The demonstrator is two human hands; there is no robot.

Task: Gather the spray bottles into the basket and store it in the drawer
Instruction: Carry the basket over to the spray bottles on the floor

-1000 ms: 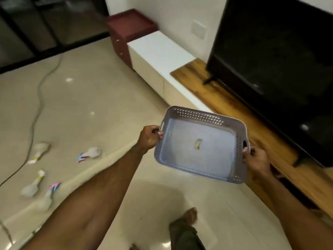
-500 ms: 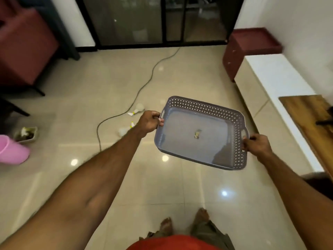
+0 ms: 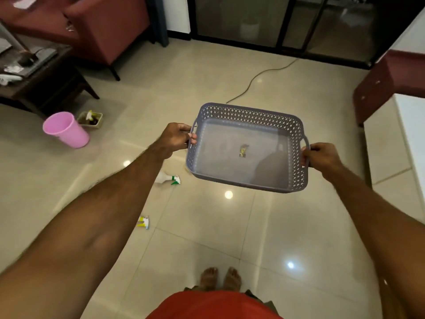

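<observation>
Basket, grey perforated plastic, rectangular, held above glossy tiled floor; left hand and right hand fingers curled round side handles. Spray bottles lie on floor below left forearm.

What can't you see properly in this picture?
- Green-trigger spray bottle, head view: the left forearm hides most of its body.
- Yellow-trigger spray bottle, head view: only its head shows past that arm.
- Small label in the basket, head view: too small to read.
- Drawer: outside the frame.
- Left hand and right hand: fingertips hidden behind the basket's handles.
</observation>
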